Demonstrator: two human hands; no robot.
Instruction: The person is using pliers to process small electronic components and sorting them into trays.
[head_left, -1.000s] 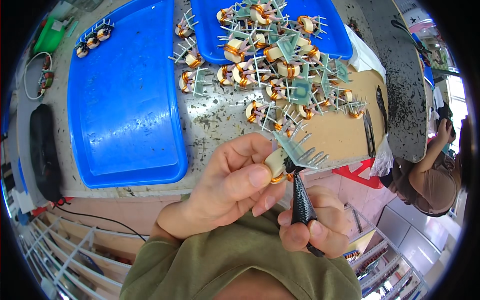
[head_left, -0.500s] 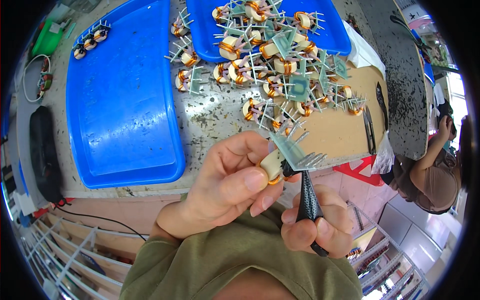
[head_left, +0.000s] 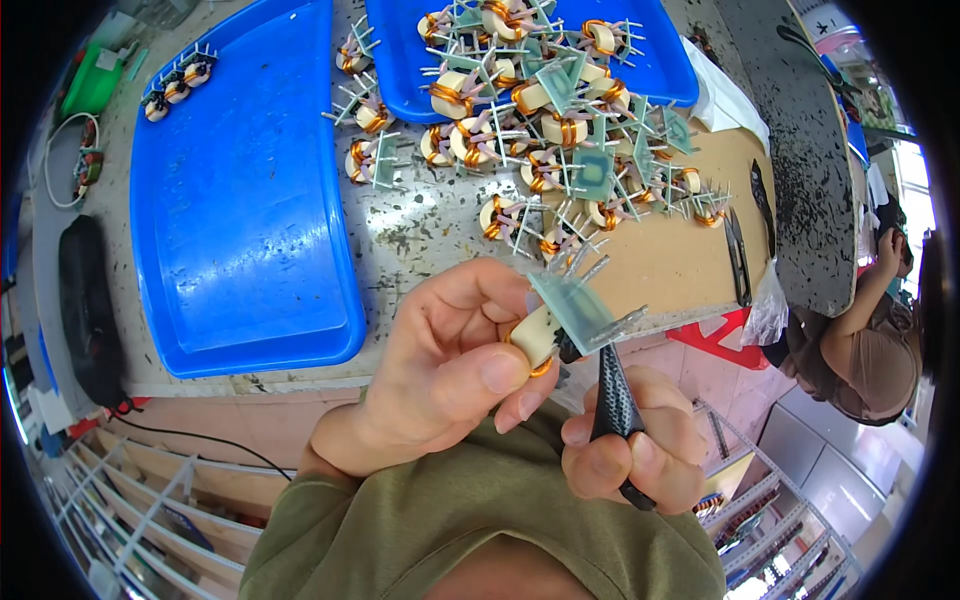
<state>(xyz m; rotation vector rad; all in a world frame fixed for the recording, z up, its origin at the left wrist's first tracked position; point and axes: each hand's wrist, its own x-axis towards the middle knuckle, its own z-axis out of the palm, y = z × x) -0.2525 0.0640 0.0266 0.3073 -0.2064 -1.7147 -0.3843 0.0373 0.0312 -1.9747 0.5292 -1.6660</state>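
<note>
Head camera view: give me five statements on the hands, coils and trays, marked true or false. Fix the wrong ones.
1. The left hand holds a cream ring-shaped coil on a pale green board with metal pins. True.
2. The right hand is empty. False: it holds a black textured tool.
3. Three small coils sit at the upper-left corner of the left blue tray. True.
4. The coil pile lies wholly inside the right blue tray. False: many coils lie outside that tray.
5. Slim black tweezers lie near the right edge of the tan sheet. True.
</note>
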